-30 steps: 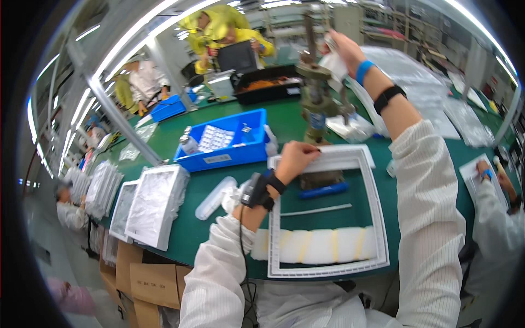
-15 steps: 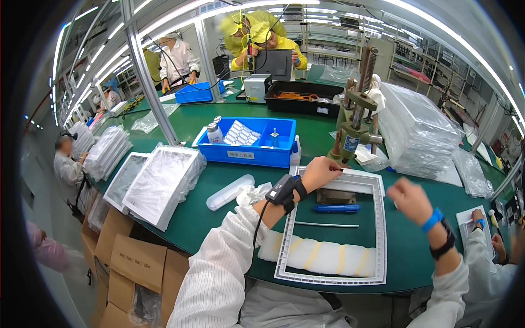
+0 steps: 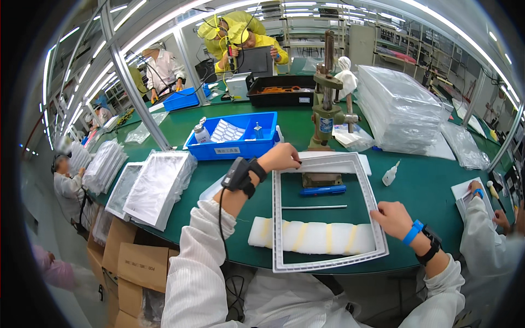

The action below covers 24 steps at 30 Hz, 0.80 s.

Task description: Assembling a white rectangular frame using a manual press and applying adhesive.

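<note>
A white rectangular plastic frame (image 3: 278, 232) lies in front of me, its near edge close to the table's front edge. My left hand (image 3: 280, 157) is closed over the frame's far left corner, with a small black piece (image 3: 299, 163) at its fingertips; what that piece is cannot be made out. My right hand (image 3: 392, 220) grips the frame's right side, fingers bent over the rail. Through the opening show a padded white foam strip (image 3: 311, 238) with yellow bands, a thin white rod (image 3: 314, 207), a blue pen (image 3: 322, 190) and the metal press base (image 3: 321, 180).
A green hand press (image 3: 324, 117) stands beyond the frame. Right of it are a small dropper bottle (image 3: 390, 174) and a tall stack of wrapped panels (image 3: 402, 112). A blue bin (image 3: 232, 150) sits behind my left hand; wrapped frames (image 3: 158, 186) lean at left. A co-worker's hand (image 3: 476, 187) works at right.
My right hand has come down and left onto the frame's right side. The dropper bottle now shows on the table. My view has shifted; my left hand stays at the far rail, nearer its left corner.
</note>
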Motion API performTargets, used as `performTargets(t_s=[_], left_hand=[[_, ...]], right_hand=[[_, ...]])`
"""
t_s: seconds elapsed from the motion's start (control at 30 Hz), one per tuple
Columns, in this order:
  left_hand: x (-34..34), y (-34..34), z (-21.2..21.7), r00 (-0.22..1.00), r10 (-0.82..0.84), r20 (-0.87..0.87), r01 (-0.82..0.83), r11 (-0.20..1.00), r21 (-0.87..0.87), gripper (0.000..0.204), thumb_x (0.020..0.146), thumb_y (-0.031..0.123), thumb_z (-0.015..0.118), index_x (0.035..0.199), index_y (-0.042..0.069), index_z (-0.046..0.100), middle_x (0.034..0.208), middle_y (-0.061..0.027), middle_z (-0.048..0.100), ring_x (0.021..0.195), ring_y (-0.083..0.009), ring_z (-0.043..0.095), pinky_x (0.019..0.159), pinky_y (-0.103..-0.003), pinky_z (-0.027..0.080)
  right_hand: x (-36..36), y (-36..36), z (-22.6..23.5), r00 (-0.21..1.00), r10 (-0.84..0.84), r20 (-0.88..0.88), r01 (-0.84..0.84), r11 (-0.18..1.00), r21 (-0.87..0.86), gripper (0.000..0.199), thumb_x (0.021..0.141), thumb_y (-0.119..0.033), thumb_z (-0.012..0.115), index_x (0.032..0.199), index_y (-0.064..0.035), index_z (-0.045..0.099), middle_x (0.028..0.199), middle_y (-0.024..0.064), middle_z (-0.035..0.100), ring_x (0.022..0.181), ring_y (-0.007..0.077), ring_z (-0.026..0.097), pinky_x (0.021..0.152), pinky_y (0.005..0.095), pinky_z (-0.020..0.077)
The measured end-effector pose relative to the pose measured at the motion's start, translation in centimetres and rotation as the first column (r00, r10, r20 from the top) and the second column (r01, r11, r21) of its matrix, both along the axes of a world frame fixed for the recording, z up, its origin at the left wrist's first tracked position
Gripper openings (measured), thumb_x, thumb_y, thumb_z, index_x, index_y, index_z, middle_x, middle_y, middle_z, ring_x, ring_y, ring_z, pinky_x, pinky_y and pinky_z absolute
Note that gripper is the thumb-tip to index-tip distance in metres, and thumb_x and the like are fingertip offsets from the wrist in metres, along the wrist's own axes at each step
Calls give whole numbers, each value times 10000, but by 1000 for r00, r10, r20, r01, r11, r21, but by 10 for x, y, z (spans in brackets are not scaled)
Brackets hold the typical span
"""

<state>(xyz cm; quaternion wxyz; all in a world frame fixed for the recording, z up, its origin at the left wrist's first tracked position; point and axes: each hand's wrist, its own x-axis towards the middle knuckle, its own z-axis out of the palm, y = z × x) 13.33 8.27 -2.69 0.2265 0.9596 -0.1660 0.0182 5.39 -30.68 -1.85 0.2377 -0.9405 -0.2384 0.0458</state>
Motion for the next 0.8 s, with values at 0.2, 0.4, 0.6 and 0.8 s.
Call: performTargets(t_s=[0.2, 0.4, 0.6, 0.8], left_hand=[[-50, 3, 23, 994, 9, -107, -17, 997, -71, 309, 762, 258, 728, 924, -5, 718, 844, -139, 703, 791, -246, 676, 734, -328, 522], [-106, 11, 38, 910, 64, -410, -131, 982, -138, 265, 799, 252, 708, 925, 19, 708, 831, -59, 666, 759, -143, 599, 674, -266, 455], [-189, 29, 34, 853, 41, -520, -343, 795, -500, 218, 847, 168, 694, 983, -1, 688, 815, -4, 654, 759, -75, 586, 657, -208, 440], [-221, 18, 36, 748, -36, -662, -531, 566, -631, 199, 872, 141, 687, 1018, 8, 669, 942, -7, 666, 845, -72, 617, 758, -214, 489]], right_hand=[[16, -14, 25, 996, 94, -1, -94, 995, -37, 350, 865, -313, 556, 767, 11, 648, 700, 212, 629, 666, 404, 611, 635, 451, 490], [28, -8, 38, 952, 277, -130, -281, 960, -13, 347, 893, -320, 545, 812, 4, 641, 745, 215, 628, 692, 391, 603, 647, 437, 479], [66, 26, 38, 896, 444, 5, -433, 878, -204, 341, 934, -363, 508, 873, -48, 623, 777, 211, 637, 750, 399, 618, 682, 473, 476], [127, 80, 36, 855, 490, 169, -422, 847, -323, 349, 940, -412, 499, 981, -97, 644, 880, 196, 667, 857, 398, 623, 751, 493, 477]])
